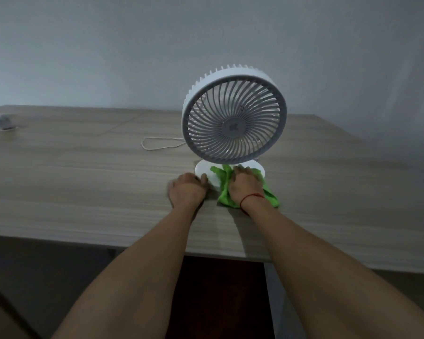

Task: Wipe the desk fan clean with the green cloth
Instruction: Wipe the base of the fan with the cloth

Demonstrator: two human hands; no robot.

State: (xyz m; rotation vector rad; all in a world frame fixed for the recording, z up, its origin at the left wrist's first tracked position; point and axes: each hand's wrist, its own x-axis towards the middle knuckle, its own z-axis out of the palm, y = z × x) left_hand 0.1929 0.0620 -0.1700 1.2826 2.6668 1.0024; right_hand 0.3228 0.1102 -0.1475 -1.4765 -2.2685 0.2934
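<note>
Head view: desk fan (234, 118) stands upright on desk (83, 182), R of centre, grille facing camera. L hand (186, 190) grips L edge of its round base (203, 168), fingers (190, 178) curled, thumb on rim. R hand (245, 185) presses green cloth (224, 194) onto base's front-R part, fingers fairly straight, unclenched. White cable (157, 145) loops just L of fan.

- Two hands: the left hand (186, 189) and the right hand (245, 185), side by side.
- One desk fan (234, 118), just beyond both hands, with its round base at their fingers.
- One green cloth (224, 198), under the right hand.
- One red string (251, 197), round the right wrist.
- One white cord (157, 144), looped beyond and to the left of the left hand.
- One blurred grey object (3, 122), far off to the left of the left hand.
- One wooden desk (83, 179), beneath both hands.
</note>
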